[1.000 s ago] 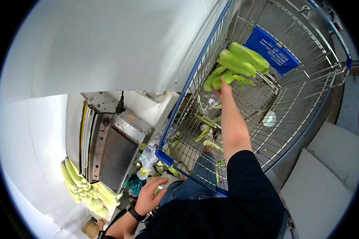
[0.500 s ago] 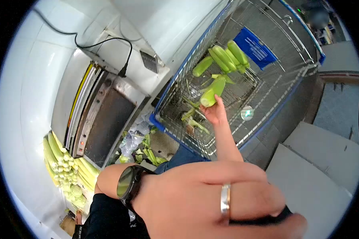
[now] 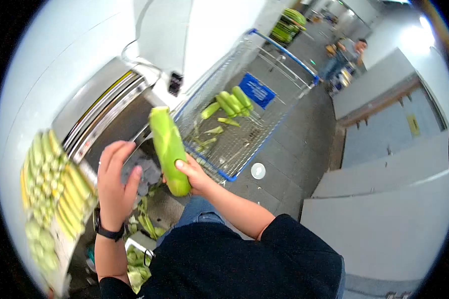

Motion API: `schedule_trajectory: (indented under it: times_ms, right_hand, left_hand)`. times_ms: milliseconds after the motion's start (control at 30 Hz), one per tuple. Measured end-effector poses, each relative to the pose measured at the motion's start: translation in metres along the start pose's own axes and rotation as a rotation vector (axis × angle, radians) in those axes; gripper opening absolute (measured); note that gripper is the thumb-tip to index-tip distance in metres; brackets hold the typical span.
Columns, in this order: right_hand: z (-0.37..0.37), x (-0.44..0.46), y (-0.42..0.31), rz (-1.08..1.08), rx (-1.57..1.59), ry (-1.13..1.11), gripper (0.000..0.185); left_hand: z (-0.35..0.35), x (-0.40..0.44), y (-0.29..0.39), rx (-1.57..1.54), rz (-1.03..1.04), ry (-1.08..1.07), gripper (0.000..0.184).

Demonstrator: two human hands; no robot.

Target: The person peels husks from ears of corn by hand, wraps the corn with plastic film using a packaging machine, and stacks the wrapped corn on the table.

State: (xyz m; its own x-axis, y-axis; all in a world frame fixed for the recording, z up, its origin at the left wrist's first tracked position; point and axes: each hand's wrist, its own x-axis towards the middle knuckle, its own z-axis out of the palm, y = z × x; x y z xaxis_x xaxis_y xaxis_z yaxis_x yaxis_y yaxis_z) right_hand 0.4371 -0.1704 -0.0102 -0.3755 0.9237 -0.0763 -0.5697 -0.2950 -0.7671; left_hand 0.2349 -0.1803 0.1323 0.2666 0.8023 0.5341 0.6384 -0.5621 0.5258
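Note:
My right hand (image 3: 194,177) grips an ear of corn (image 3: 166,142) in its green husk near the lower end, with the thumb across the front. The ear is held up in front of me, tilted slightly, and its cut pale end points away. To the left of it, my left hand (image 3: 117,182), with a dark watch on the wrist, is raised with fingers apart and nothing in it. Several more husked ears (image 3: 228,103) lie in the wire shopping cart (image 3: 258,153) beyond, along with loose husk leaves (image 3: 214,130).
Stacked corn (image 3: 47,174) covers the counter at left, beside a metal machine (image 3: 105,117). Below stands a bin of husks (image 3: 137,261). A white disc (image 3: 258,171) lies on the tiled floor (image 3: 289,174). A person (image 3: 351,52) is in the corridor, near large panels (image 3: 384,209) at right.
My right hand has lifted the ear of corn out of the cart and brought it closer. My left hand has moved left, away from the camera. The view has shifted.

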Motion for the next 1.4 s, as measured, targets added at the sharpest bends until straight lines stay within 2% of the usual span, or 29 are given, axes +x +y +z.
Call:
schedule_trajectory:
  times_ms: [67, 133, 267, 333, 367, 400, 433, 467, 533, 567, 633, 667, 700, 733, 767, 800, 867, 933, 1000, 1133, 1233, 1333, 1400]
  right_hand:
    - [0.036, -0.010, 0.022, 0.126, 0.035, -0.169, 0.069]
    - [0.073, -0.024, 0.048, 0.271, -0.087, -0.207, 0.071]
    - [0.108, -0.028, 0.095, 0.453, -0.237, -0.570, 0.079]
    - [0.131, -0.041, 0.108, 0.608, -0.247, -0.638, 0.078]
    - [0.142, -0.047, 0.133, 0.755, -0.252, -0.781, 0.077]
    - [0.150, -0.047, 0.150, 0.796, -0.262, -0.815, 0.076]
    - [0.140, -0.051, 0.147, 0.829, -0.266, -0.856, 0.076]
    - [0.109, -0.060, 0.140, 0.908, -0.257, -0.996, 0.076]
    - [0.120, -0.069, 0.131, 0.935, -0.267, -1.059, 0.075]
    - [0.124, -0.078, 0.137, 1.029, -0.324, -1.140, 0.076]
    - [0.123, -0.085, 0.138, 1.070, -0.384, -1.222, 0.078]
    - [0.120, -0.106, 0.148, 1.136, -0.382, -1.302, 0.078]
    - [0.094, -0.125, 0.134, 1.117, -0.417, -1.338, 0.076]
    - [0.115, -0.120, 0.149, 1.097, -0.451, -1.373, 0.074]
    - [0.197, -0.099, 0.210, 1.149, -0.496, -1.369, 0.067]
    - [0.220, -0.094, 0.230, 1.161, -0.510, -1.402, 0.067]
    - [0.208, -0.126, 0.221, 1.216, -0.565, -1.422, 0.064]
    - [0.210, -0.137, 0.229, 1.241, -0.605, -1.463, 0.063]
    - [0.218, -0.153, 0.238, 1.251, -0.615, -1.507, 0.063]
    - [0.235, -0.169, 0.259, 1.280, -0.671, -1.570, 0.063]
    - [0.249, -0.184, 0.272, 1.214, -0.713, -1.553, 0.062]
    - [0.269, -0.200, 0.287, 1.302, -0.816, -1.510, 0.056]
    - [0.269, -0.211, 0.313, 1.395, -0.842, -1.407, 0.055]
  left_hand:
    - [-0.028, -0.048, -0.010, -0.007, -0.160, 0.075, 0.051]
    - [-0.059, -0.087, -0.002, 0.028, -0.304, 0.189, 0.053]
    - [-0.108, -0.177, 0.002, 0.105, -0.489, 0.263, 0.053]
    - [-0.116, -0.229, 0.015, 0.145, -0.599, 0.336, 0.052]
    - [-0.118, -0.269, 0.041, 0.161, -0.734, 0.464, 0.051]
    - [-0.130, -0.287, 0.040, 0.113, -0.765, 0.499, 0.052]
    - [-0.116, -0.288, 0.054, 0.099, -0.803, 0.558, 0.052]
    - [-0.072, -0.288, 0.101, 0.164, -0.908, 0.676, 0.052]
    - [-0.070, -0.297, 0.116, 0.290, -0.881, 0.694, 0.051]
    - [-0.056, -0.314, 0.141, 0.347, -0.986, 0.762, 0.048]
    - [-0.044, -0.324, 0.159, 0.378, -1.022, 0.789, 0.046]
    - [-0.026, -0.342, 0.191, 0.404, -1.128, 0.884, 0.040]
    - [0.005, -0.341, 0.222, 0.392, -1.174, 0.937, 0.034]
    - [-0.010, -0.352, 0.212, 0.406, -1.185, 0.952, 0.034]
    - [-0.082, -0.394, 0.160, 0.398, -1.271, 1.015, 0.031]
    - [-0.093, -0.410, 0.146, 0.422, -1.289, 1.078, 0.027]
    - [-0.063, -0.421, 0.183, 0.478, -1.285, 1.158, 0.026]
    - [-0.055, -0.438, 0.190, 0.557, -1.281, 1.124, 0.025]
    - [-0.058, -0.443, 0.205, 0.578, -1.345, 1.227, 0.027]
    - [-0.060, -0.483, 0.209, 0.504, -1.422, 1.223, 0.029]
    - [-0.063, -0.510, 0.207, 0.270, -1.365, 1.510, 0.016]
    - [-0.064, -0.547, 0.198, 0.445, -1.355, 1.457, 0.006]
    - [-0.072, -0.562, 0.194, 0.865, -1.327, 1.262, 0.005]
